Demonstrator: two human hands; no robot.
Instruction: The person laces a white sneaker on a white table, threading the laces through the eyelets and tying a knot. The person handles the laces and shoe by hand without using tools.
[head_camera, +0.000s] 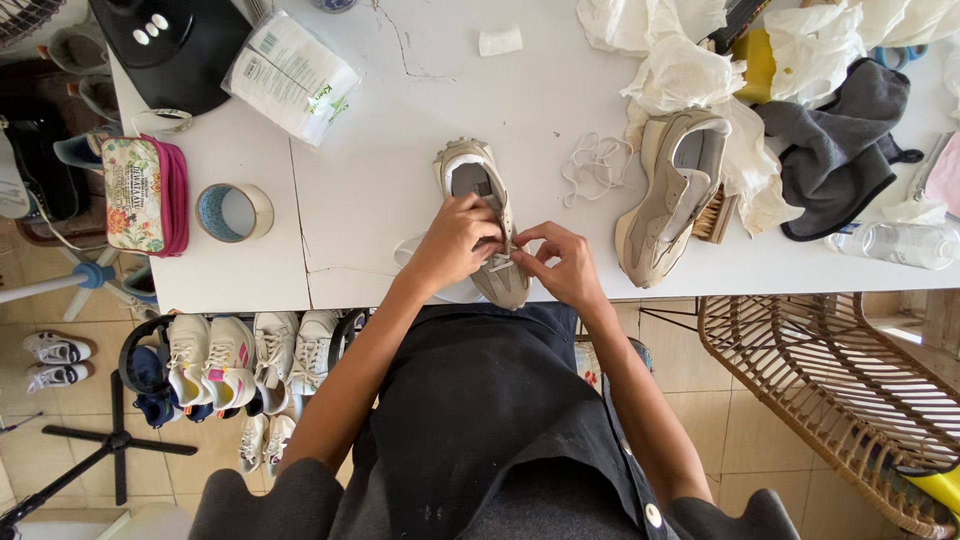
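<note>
Both hands meet on 1 beige shoe (483, 215) at the white bench's (380, 200) near edge: left hand (455, 243) grips its side, right hand (560, 262) pinches the lace (500, 262). A 2nd shoe (672, 195) lies right.

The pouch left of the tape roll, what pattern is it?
Floral print with pink zip edges, pouch, head view.

Bare table (370, 180) left; loose lace (597, 163), second shoe (668, 195) right.

Sneaker (487, 215) middle: hidden under both hands.
Wicker chair (830, 380), right of sneaker: cut off by frame edge.
</note>
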